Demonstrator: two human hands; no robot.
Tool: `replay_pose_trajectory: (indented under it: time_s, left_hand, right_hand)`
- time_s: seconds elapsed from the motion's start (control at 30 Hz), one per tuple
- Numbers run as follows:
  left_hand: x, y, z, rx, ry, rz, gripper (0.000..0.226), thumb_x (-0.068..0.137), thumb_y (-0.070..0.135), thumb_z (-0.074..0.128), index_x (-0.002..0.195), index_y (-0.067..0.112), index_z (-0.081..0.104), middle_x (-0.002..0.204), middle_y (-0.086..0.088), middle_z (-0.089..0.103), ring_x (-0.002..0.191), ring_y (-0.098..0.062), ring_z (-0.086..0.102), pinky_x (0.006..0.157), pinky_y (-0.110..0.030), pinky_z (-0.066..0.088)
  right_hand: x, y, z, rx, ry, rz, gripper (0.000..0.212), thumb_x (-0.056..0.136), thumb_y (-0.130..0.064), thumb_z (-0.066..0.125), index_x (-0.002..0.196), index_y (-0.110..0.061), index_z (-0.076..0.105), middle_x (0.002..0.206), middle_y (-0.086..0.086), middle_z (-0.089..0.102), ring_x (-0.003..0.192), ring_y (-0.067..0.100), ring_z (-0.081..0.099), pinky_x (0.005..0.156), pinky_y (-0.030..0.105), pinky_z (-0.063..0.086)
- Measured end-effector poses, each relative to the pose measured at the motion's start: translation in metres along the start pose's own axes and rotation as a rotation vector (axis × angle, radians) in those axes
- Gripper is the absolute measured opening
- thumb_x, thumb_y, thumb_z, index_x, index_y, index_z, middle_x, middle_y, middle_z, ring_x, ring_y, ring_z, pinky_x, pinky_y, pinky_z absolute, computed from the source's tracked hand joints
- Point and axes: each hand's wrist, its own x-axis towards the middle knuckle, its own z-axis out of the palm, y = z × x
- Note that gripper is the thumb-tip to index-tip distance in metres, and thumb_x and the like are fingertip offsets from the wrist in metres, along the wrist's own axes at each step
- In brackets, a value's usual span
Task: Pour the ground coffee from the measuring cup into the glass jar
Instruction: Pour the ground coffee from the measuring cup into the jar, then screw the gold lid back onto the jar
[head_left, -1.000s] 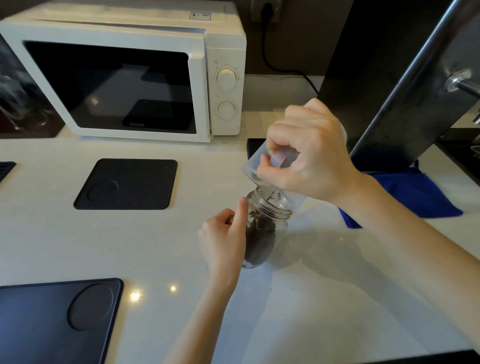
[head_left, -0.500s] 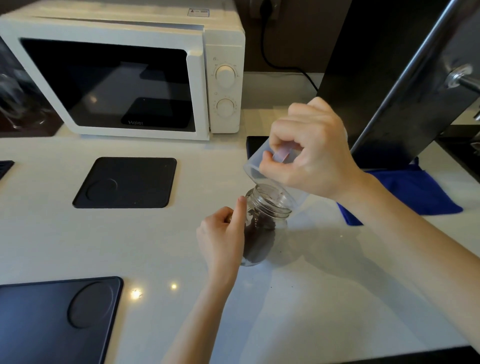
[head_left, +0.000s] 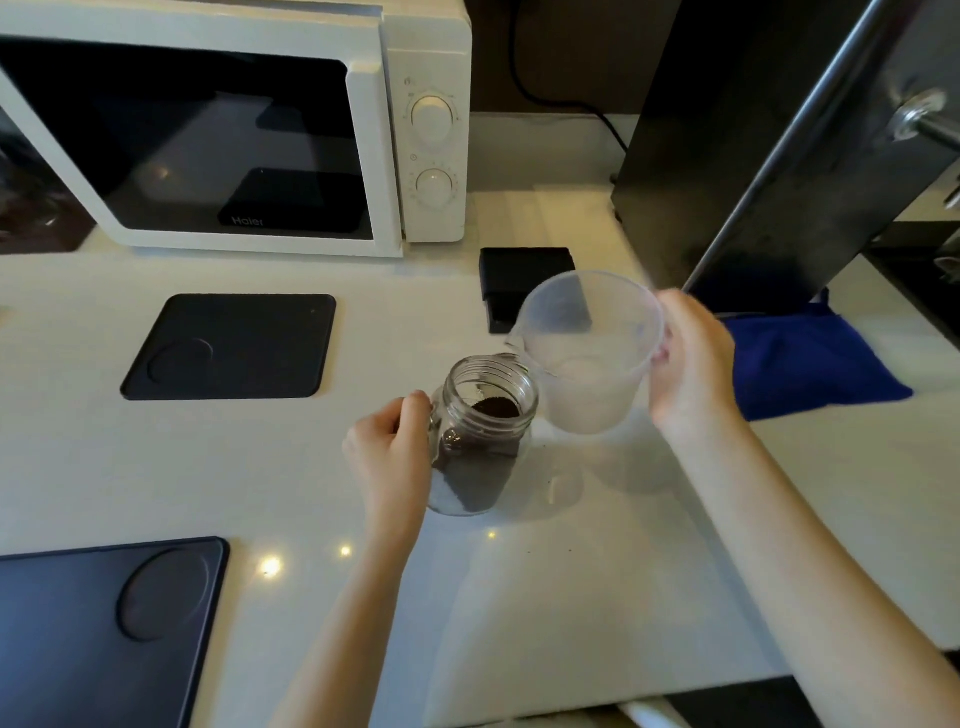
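A small glass jar (head_left: 480, 447) stands upright on the white counter, its mouth uncovered and dark ground coffee (head_left: 496, 409) filling most of it. My left hand (head_left: 392, 457) grips the jar's left side. Just right of the jar, my right hand (head_left: 688, 364) holds a translucent plastic measuring cup (head_left: 589, 353) by its far side. The cup is nearly upright, tilted slightly toward me, and looks empty inside. Its spout sits close to the jar's rim without covering it.
A white microwave (head_left: 234, 130) stands at the back left. A black mat (head_left: 231, 345) lies left of the jar, another dark mat (head_left: 104, 629) at the near left. A small black box (head_left: 519, 270) sits behind the cup. A blue cloth (head_left: 800, 364) and dark panel (head_left: 753, 140) are at right.
My right hand has turned the measuring cup from tipped over the jar's mouth back to nearly upright and shifted it right. The jar's mouth is now uncovered. My left hand stays on the jar.
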Motion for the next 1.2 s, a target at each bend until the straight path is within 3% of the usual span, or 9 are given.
replay_pose_trajectory:
  time_s: [0.17,0.3,0.5,0.63,0.83,0.9,1.0,1.1,1.2]
  left_hand:
    - [0.006,-0.013,-0.005,-0.075,0.035,-0.015,0.029,0.068,0.012,0.043,0.048,0.018,0.024,0.047,0.003,0.017,0.052,-0.008,0.014,0.049,-0.029,0.009]
    - [0.004,-0.013,-0.005,-0.149,0.034,-0.035,0.036,0.067,0.01,0.04,0.041,0.027,0.02,0.037,0.009,0.016,0.042,-0.006,0.012,0.041,-0.02,0.008]
    - [0.002,-0.018,-0.005,-0.17,0.038,-0.058,0.038,0.065,0.01,0.037,0.034,0.026,0.023,0.036,0.011,0.016,0.043,-0.004,0.011,0.043,-0.021,0.007]
    - [0.001,-0.021,-0.005,-0.208,0.044,-0.064,0.038,0.067,0.012,0.038,0.035,0.028,0.023,0.037,0.012,0.016,0.044,-0.004,0.012,0.044,-0.024,0.008]
    - [-0.003,-0.026,-0.008,-0.251,0.025,-0.025,0.026,0.074,0.032,0.04,0.049,0.025,0.036,0.051,0.012,0.033,0.051,-0.005,0.028,0.049,-0.022,0.024]
    - [-0.004,-0.031,-0.009,-0.242,0.04,-0.02,0.026,0.081,0.031,0.034,0.066,0.017,0.05,0.065,0.006,0.048,0.061,-0.005,0.042,0.061,-0.02,0.034]
    - [-0.005,-0.043,-0.01,-0.334,0.047,-0.067,0.029,0.089,0.028,0.03,0.086,0.019,0.058,0.074,0.016,0.064,0.075,-0.002,0.055,0.071,-0.018,0.042]
    - [-0.016,-0.045,-0.003,-0.586,0.043,-0.261,0.032,0.084,0.042,0.036,0.082,0.024,0.062,0.077,0.006,0.06,0.074,-0.007,0.056,0.068,-0.022,0.046]
    - [-0.021,-0.042,0.003,-0.627,0.085,-0.325,0.035,0.088,0.04,0.034,0.073,0.023,0.06,0.071,0.002,0.056,0.067,-0.007,0.055,0.062,-0.021,0.046]
  right_hand:
    - [-0.013,0.035,-0.014,0.168,0.139,0.233,0.027,0.079,-0.009,0.056,0.054,-0.02,0.051,0.057,-0.005,0.047,0.059,0.011,0.045,0.058,0.025,0.037]
    - [-0.019,0.05,-0.017,0.265,0.15,0.24,0.03,0.077,-0.004,0.05,0.052,-0.02,0.044,0.049,-0.009,0.044,0.054,0.01,0.041,0.054,0.023,0.034]
    - [-0.026,0.064,-0.02,0.201,0.163,0.255,0.037,0.079,-0.004,0.05,0.049,-0.021,0.036,0.047,-0.01,0.036,0.052,0.01,0.032,0.049,0.023,0.029]
    - [-0.025,0.067,-0.024,0.139,0.143,0.222,0.038,0.081,-0.008,0.052,0.046,-0.022,0.045,0.048,-0.012,0.042,0.056,0.012,0.036,0.054,0.025,0.032]
    - [-0.002,0.061,-0.042,0.231,-0.165,0.2,0.029,0.089,-0.03,0.043,0.07,-0.017,0.061,0.074,-0.002,0.063,0.079,0.018,0.055,0.072,0.03,0.041]
    - [0.019,0.056,-0.043,0.048,-0.246,0.166,0.022,0.091,-0.019,0.046,0.08,-0.016,0.065,0.082,-0.001,0.067,0.088,0.02,0.056,0.076,0.029,0.044]
    - [0.05,0.052,-0.036,-0.428,-0.467,-0.004,0.019,0.085,-0.004,0.057,0.094,-0.018,0.066,0.096,-0.004,0.066,0.094,0.012,0.061,0.079,0.024,0.049]
    - [0.075,0.05,-0.016,-0.745,-0.772,-0.138,0.036,0.08,-0.004,0.067,0.11,-0.023,0.061,0.11,-0.006,0.061,0.106,0.013,0.054,0.088,0.031,0.047]
    - [0.092,0.055,0.011,-0.974,-1.052,-0.223,0.065,0.077,-0.006,0.072,0.131,-0.027,0.043,0.128,-0.002,0.048,0.117,0.016,0.042,0.085,0.024,0.04]
